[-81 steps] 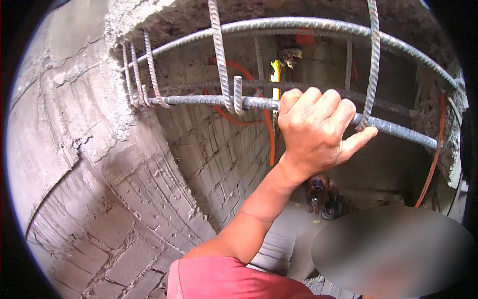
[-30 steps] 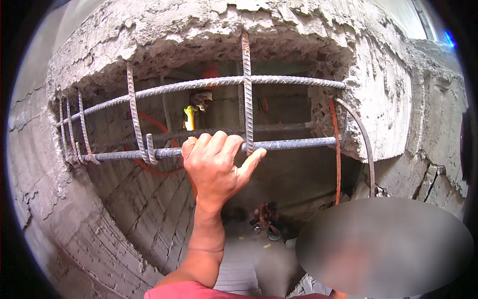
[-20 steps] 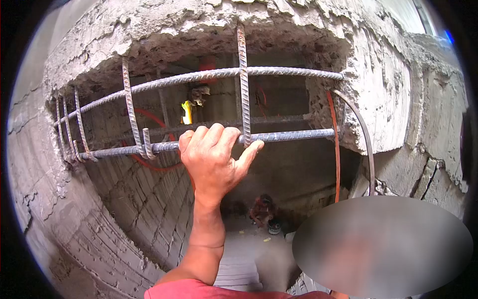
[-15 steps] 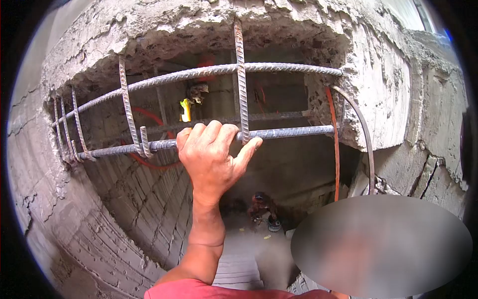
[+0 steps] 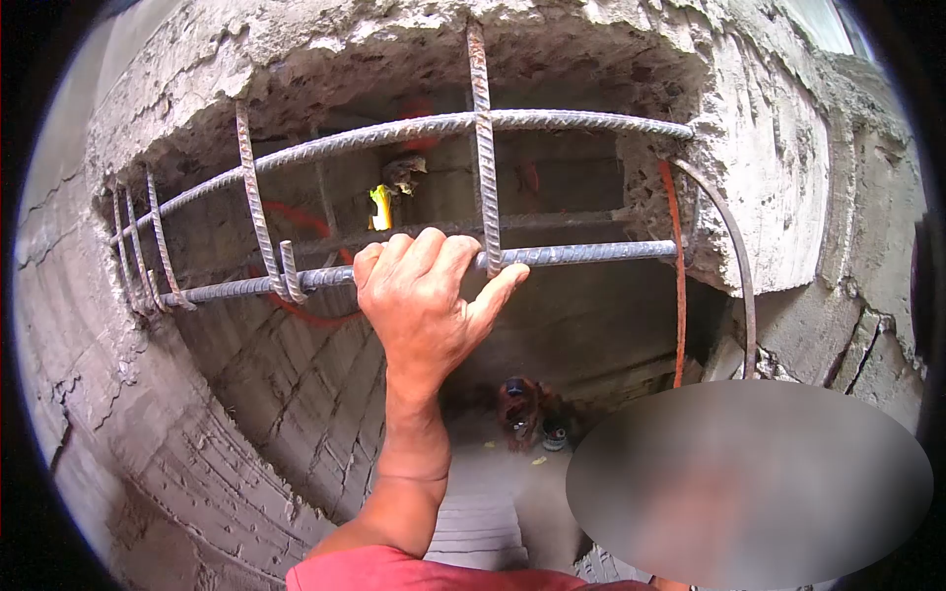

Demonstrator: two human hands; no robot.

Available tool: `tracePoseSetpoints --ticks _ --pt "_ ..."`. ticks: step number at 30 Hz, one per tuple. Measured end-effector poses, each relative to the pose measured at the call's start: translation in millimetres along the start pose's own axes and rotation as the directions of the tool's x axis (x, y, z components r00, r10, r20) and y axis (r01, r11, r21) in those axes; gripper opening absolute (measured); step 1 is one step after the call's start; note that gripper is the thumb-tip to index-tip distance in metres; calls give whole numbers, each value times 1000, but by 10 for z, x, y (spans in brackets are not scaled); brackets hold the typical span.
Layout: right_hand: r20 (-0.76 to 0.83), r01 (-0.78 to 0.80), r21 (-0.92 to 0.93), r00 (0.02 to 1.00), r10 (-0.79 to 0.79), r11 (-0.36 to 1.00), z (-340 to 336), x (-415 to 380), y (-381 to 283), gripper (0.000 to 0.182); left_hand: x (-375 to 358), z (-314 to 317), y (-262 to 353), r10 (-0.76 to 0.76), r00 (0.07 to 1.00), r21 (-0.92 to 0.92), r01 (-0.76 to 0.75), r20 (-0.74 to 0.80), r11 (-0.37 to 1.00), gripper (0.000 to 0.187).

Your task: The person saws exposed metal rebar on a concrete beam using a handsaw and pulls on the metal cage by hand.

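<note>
My left hand (image 5: 419, 295) is closed around the lower horizontal rebar (image 5: 581, 253), with its back towards me and the thumb on the right, near a vertical rebar (image 5: 486, 148). A curved upper rebar (image 5: 394, 132) crosses above the hand. Beyond the bars, a bright yellow object (image 5: 380, 208) shows beside a rough, dark lump (image 5: 404, 174). My right hand cannot be seen; a blurred grey oval covers the lower right, with a faint reddish patch inside.
Broken concrete (image 5: 769, 187) surrounds the opening. An orange-red strip (image 5: 678, 286) and a dark curved rod (image 5: 734, 246) hang on the right. Far below, a person (image 5: 519, 409) is beside a small round container (image 5: 555, 439). Cracked concrete (image 5: 168, 424) slopes at the left.
The view has shifted slightly, so the bars and opening appear a little higher and further right. My left hand keeps its hold on the rebar. The person below has changed posture slightly.
</note>
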State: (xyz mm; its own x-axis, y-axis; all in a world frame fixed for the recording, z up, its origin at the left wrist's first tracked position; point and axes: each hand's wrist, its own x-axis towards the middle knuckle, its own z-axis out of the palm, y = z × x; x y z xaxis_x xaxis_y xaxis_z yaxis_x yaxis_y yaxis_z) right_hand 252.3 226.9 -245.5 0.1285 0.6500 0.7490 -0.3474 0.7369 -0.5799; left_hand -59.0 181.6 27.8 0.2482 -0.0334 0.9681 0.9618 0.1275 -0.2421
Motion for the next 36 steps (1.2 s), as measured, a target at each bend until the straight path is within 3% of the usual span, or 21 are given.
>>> tracePoseSetpoints --ticks 5,7,10,19,22,29,32,34,35,36 --pt "-44 -54 14 998 55 998 -1 -7 13 75 -13 16 -28 1 1000 19 -1 10 1000 44" --pt "-145 -29 -38 989 24 999 11 -11 68 74 -43 76 -66 23 999 41 -22 -44 999 44" --pt "-61 -39 -56 997 36 998 -34 -5 90 71 -47 57 -90 17 999 21 -17 -42 1000 43" --pt "-63 -28 -17 998 27 999 -81 24 202 73 -54 54 -93 24 999 16 -24 -33 1000 44" --pt "116 9 -24 993 -6 1000 -146 76 103 67 -56 53 -100 20 999 16 -19 -36 1000 44" --pt "120 9 -25 993 -6 1000 -167 85 103 62 -35 28 -83 10 1000 18 -9 -18 1000 44" --pt "-130 -77 60 988 85 995 -129 -53 148 67 -38 8 -84 40 999 24 -40 -4 999 44" --pt "-292 -111 -54 952 91 992 63 -99 -1 74 -36 5 -81 62 998 7 -62 6 998 43" --pt "-216 -87 -171 975 48 981 6 -128 -39 74 -41 1 -76 65 998 -9 -64 9 998 43" --pt "-114 -43 -125 993 29 991 18 -132 -74 74 -46 -25 -56 63 997 -16 -62 45 998 42"
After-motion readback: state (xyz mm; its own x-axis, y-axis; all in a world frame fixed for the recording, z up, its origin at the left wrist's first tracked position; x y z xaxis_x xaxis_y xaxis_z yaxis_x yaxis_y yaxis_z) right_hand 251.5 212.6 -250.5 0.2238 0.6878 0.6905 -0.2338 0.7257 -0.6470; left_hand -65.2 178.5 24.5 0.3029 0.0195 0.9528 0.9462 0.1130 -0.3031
